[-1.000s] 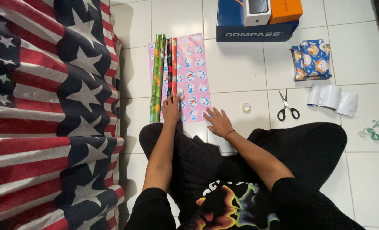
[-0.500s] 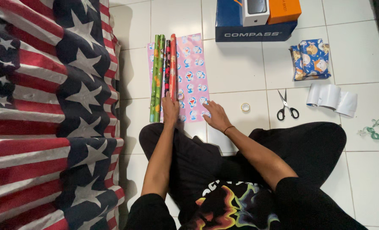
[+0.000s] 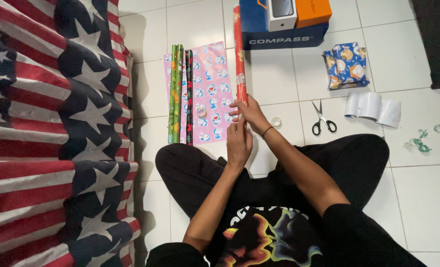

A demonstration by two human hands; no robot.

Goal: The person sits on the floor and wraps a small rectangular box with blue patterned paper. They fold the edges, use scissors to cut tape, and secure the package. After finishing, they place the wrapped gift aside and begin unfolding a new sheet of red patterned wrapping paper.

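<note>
A long red roll of wrapping paper is lifted and points away from me toward the blue box. My right hand grips it near its lower part. My left hand holds its bottom end just below. A pink sheet with blue cartoon figures lies flat on the white tiled floor. Two green rolls and a dark roll rest along its left side.
A blue box with a white box and an orange box on it stands at the top. A wrapped blue parcel, scissors, a tape roll, curled white paper and green ribbon bits lie on the right. A star-and-stripe cloth fills the left.
The red roll left the pile on the pink sheet and moved right. My right hand came off the sheet onto it, and my left hand shifted with it.
</note>
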